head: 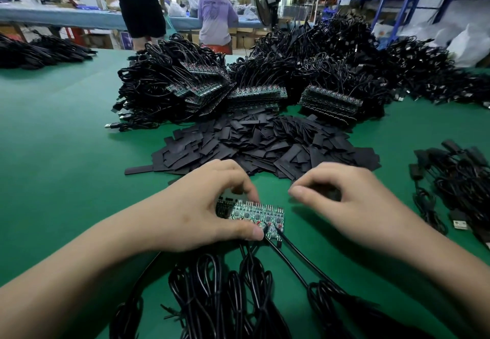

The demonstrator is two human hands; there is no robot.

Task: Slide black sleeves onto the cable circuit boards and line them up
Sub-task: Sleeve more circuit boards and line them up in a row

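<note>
A row of small green circuit boards (256, 215) lies flat, side by side, at the centre. Their black cables (291, 259) trail toward 6 o'clock into coiled bundles. Toward 12 o'clock spreads a loose heap of flat black sleeves (265, 142), with stacked boards (330, 104) beyond.

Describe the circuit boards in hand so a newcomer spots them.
On the green table, look nearest the camera, before the heap of black sleeves. The left hand pinches a row of green circuit boards, the only boards held rather than stacked.
</note>
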